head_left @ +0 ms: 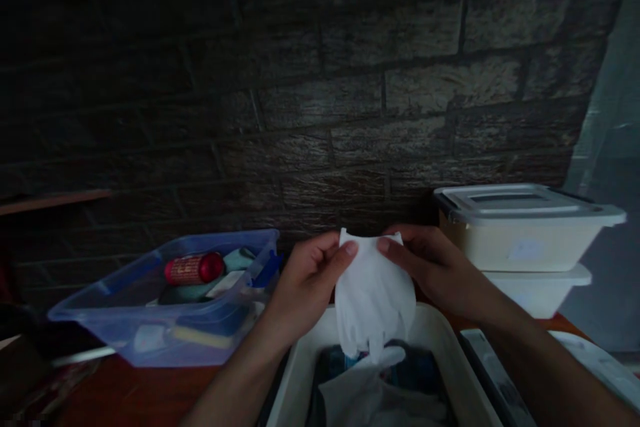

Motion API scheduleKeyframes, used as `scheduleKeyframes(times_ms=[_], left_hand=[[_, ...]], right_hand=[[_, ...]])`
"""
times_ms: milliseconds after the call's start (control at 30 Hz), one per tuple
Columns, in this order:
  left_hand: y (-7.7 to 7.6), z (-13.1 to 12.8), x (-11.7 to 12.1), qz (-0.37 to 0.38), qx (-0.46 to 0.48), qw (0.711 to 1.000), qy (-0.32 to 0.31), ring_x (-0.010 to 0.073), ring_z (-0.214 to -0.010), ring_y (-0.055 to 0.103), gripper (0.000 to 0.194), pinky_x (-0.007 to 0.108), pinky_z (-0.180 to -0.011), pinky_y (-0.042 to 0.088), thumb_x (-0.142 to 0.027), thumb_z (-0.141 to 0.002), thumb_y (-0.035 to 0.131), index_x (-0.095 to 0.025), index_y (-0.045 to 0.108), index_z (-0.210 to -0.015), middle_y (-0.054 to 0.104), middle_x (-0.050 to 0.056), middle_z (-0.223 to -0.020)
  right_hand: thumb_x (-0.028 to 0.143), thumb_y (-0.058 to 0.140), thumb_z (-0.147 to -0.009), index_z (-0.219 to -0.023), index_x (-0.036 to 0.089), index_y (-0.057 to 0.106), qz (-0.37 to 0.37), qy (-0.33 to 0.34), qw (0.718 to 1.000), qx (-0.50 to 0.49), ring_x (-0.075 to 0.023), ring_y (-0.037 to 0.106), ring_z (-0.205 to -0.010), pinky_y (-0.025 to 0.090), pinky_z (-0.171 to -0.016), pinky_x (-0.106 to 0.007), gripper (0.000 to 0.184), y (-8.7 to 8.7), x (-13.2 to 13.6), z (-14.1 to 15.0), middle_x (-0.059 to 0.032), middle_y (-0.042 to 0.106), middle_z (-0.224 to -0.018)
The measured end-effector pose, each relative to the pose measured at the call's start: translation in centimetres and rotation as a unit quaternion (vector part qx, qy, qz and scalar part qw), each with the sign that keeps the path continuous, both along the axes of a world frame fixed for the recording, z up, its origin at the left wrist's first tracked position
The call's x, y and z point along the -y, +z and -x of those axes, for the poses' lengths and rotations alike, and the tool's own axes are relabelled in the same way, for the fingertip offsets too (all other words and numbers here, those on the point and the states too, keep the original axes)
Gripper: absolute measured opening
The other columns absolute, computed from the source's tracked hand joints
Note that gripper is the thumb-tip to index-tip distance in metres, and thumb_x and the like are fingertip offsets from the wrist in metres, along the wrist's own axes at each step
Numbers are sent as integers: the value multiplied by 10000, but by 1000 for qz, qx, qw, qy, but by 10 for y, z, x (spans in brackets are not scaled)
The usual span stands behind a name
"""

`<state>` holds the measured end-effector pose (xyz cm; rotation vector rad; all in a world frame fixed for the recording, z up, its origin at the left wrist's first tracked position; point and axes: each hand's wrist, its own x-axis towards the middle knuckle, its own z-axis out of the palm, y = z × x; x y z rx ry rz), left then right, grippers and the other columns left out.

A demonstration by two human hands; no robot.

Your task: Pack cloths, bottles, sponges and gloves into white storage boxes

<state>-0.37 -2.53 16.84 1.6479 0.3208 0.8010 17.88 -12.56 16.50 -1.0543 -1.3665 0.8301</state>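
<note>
A white glove hangs fingers down between both my hands, above an open white bin. My left hand pinches the glove's cuff on the left side with thumb and fingers. My right hand pinches the cuff on the right side. Inside the bin lie a second white glove or cloth and dark blue items, partly hidden by the hanging glove.
A clear blue tub at the left holds a red can and other small items. Two stacked lidded white boxes stand at the right. A dark brick wall rises close behind. The table top is reddish brown.
</note>
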Motion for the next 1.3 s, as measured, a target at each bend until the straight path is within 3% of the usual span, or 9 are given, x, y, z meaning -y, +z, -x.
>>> scheduleKeyframes(times_ms=[100,267,467,633,833,1067,1200,1300], left_hand=[[1,1,6,-17,5,1000,26,128,-652,576,294,218,-599,447,-458,-942,650,-168,681,-908,656,10,-757],[7,7,10,-52,39,994,89,124,-650,518,357,227,-629,439,-464,-959,619,-160,646,-774,615,4,-717],[12,13,5,-35,136,984,110,145,-696,522,308,247,-665,438,-428,-951,635,-172,661,-780,605,8,-738],[10,9,16,-95,72,984,131,166,-737,537,388,268,-706,434,-481,-968,588,-169,603,-739,614,22,-760],[0,2,27,-172,34,961,216,143,-670,452,400,252,-586,333,-508,-1015,473,-192,544,-779,515,-11,-708],[4,15,16,-242,9,927,285,130,-649,422,450,267,-575,289,-493,-1041,416,-186,530,-733,482,-20,-665],[6,12,14,-197,22,946,256,126,-641,418,468,253,-562,302,-522,-1018,457,-179,551,-713,492,-15,-669],[4,3,22,-128,33,980,146,143,-682,488,369,240,-587,370,-513,-982,545,-185,624,-833,584,2,-748]], right_hand=[[519,634,-950,-801,176,623,-36,-28,998,39,-79,398,-542,317,-481,-193,374,3,4,10,47,490,-637],[585,617,-933,-748,186,615,-44,-93,994,-31,-133,495,-652,408,-573,-235,440,4,8,16,7,580,-735],[544,571,-978,-663,195,501,-110,-142,983,-36,-115,408,-539,322,-520,-245,475,9,12,2,40,443,-567],[562,527,-993,-721,190,517,-102,-132,984,55,-121,402,-593,315,-529,-250,461,8,14,16,30,449,-651],[461,460,-1046,-758,200,493,-162,-170,962,139,-128,453,-631,350,-573,-250,389,-8,6,45,23,490,-677],[486,484,-1031,-726,198,482,-166,-270,940,129,-128,373,-629,276,-532,-257,419,-4,5,27,28,395,-658],[499,495,-1024,-723,193,497,-159,-271,941,125,-127,375,-633,284,-535,-254,429,-2,4,21,21,410,-666],[519,517,-1009,-748,189,542,-148,-246,953,94,-131,403,-634,309,-527,-244,421,-2,3,23,10,472,-680]])
